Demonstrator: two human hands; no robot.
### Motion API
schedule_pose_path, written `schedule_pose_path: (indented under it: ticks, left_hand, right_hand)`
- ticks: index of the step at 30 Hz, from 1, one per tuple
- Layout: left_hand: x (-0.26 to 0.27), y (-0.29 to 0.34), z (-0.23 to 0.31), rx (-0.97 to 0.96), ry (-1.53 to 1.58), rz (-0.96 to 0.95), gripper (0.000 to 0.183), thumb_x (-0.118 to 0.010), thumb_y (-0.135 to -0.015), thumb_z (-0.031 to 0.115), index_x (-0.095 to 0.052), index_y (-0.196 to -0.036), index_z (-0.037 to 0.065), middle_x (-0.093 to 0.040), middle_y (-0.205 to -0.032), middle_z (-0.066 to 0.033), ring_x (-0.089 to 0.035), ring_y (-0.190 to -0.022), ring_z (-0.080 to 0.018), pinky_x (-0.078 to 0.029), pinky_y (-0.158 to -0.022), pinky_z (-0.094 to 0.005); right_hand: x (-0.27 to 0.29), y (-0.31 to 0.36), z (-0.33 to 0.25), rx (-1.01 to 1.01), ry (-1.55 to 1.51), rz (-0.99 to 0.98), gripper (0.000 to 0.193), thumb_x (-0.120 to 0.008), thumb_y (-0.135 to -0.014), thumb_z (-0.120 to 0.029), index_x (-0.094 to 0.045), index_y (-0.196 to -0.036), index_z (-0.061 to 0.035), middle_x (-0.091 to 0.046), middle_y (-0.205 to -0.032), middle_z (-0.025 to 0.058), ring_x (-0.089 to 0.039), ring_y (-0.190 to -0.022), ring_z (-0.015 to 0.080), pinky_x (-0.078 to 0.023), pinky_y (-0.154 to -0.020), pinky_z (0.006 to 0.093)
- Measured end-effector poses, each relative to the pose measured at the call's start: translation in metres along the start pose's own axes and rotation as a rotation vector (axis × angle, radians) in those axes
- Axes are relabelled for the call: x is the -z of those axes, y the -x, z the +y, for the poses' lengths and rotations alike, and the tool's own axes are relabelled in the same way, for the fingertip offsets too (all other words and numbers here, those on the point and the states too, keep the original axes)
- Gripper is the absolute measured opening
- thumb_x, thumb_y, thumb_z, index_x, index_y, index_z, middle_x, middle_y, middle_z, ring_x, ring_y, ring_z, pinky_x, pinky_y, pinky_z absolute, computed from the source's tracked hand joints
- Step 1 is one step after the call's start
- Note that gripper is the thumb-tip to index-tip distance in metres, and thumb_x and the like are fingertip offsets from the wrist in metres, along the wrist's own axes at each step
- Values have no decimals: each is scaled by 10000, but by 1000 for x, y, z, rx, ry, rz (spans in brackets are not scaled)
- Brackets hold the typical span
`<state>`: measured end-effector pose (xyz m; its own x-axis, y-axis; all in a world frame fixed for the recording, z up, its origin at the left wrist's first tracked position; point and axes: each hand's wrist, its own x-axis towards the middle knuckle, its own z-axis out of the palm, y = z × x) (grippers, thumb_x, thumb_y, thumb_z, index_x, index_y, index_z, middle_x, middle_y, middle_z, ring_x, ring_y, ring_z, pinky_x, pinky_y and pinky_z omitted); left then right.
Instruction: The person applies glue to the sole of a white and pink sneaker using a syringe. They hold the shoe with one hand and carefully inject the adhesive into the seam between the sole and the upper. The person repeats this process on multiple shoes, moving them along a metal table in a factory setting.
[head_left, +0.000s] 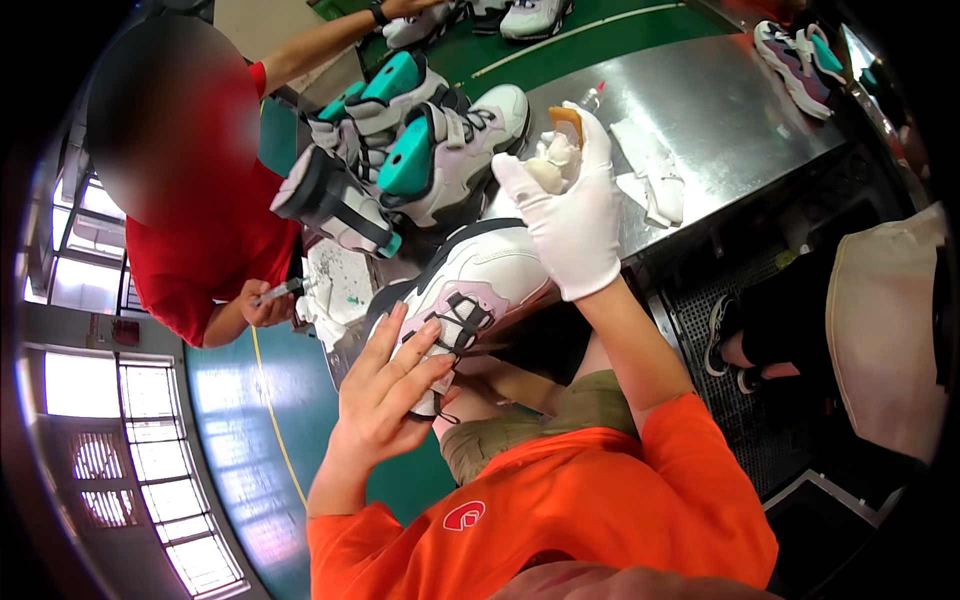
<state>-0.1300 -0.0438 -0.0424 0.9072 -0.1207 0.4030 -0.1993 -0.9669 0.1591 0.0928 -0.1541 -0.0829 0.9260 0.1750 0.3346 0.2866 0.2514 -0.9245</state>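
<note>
My bare left hand lies over the laces and tongue of a white and pale-lilac sneaker, its fingers spread and curved around the opening. The shoe is tilted, toe pointing up and right over my lap. My right hand, in a white glove, is raised just beyond the toe at the table's edge. Its curled fingers hold a tan block and whitish crumpled material, whose kind I cannot make out. Behind the fingers stands a small clear bottle with a red tip.
Several sneakers with teal inserts crowd the metal table at left. White cloths lie right of my glove. A co-worker in red holds a brush-like tool. Two more sneakers stand far right.
</note>
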Motion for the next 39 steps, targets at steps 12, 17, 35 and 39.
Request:
schedule_pose_path:
  ticks: [12,17,35,39]
  left_hand:
    - [-62,-14,-7,66,651,562,539,-865,-699,54,-595,-1158,-27,-601,-1273,-276,-552,-1252,-428,-411,-1085,-524]
    - [-60,-20,2,105,631,383,636,-837,-744,334,-593,-1242,23,-560,-1366,-226,-459,-1358,-394,-399,-1081,-478]
    - [7,-101,-26,235,896,398,611,-853,-766,303,-557,-1240,58,-619,-1084,-52,-585,-1001,-130,-474,-893,-286]
    - [9,-96,-32,225,863,341,608,-851,-768,316,-570,-1237,51,-629,-1080,-52,-588,-1006,-130,-476,-891,-286]
  right_hand:
    - [27,1,-41,93,-481,-112,709,-824,-777,-65,-422,-1360,-29,-536,-1132,61,-558,-996,118,-498,-852,245]
    - [15,3,-39,122,-440,-49,741,-823,-762,-25,-407,-1375,-30,-525,-1143,52,-557,-1024,129,-491,-874,252]
    - [77,11,-47,-35,-177,-186,604,-635,-806,63,-406,-1357,-34,-524,-1122,83,-605,-929,156,-561,-807,305]
    - [118,7,-17,-357,80,-306,584,-657,-814,2,-435,-1354,-14,-562,-1031,81,-615,-856,146,-574,-721,295]
